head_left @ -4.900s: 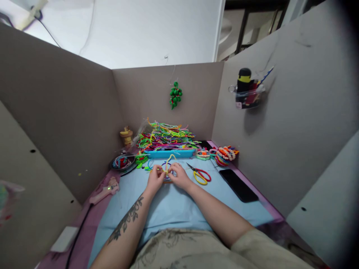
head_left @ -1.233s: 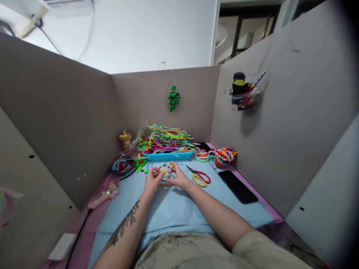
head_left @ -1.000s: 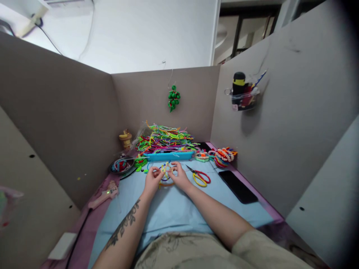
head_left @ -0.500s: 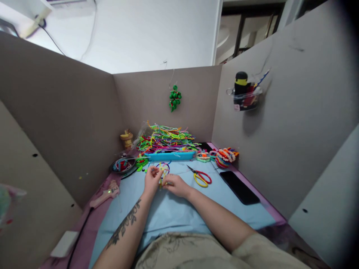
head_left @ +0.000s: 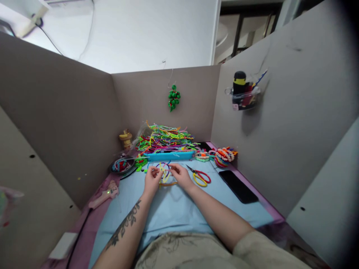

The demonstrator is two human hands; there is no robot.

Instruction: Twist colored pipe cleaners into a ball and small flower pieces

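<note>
a left hand pinches a small loop of yellow cord over a light blue cloth, as a right hand, fingertips drawn together, works just beside it; whether that hand grips anything is too small to tell. an orange strand lies below the loop. red-and-yellow-handled scissors rest nearby, a dark phone farther right, a blue tray beyond.

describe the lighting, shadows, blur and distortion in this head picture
Head view: the white wall is brightest; head view: the clear holder casts a soft shadow on the right panel; head view: dark upper right corner, wide-angle stretch; head view: the yellow strand is too small and soft for fine detail.
</note>
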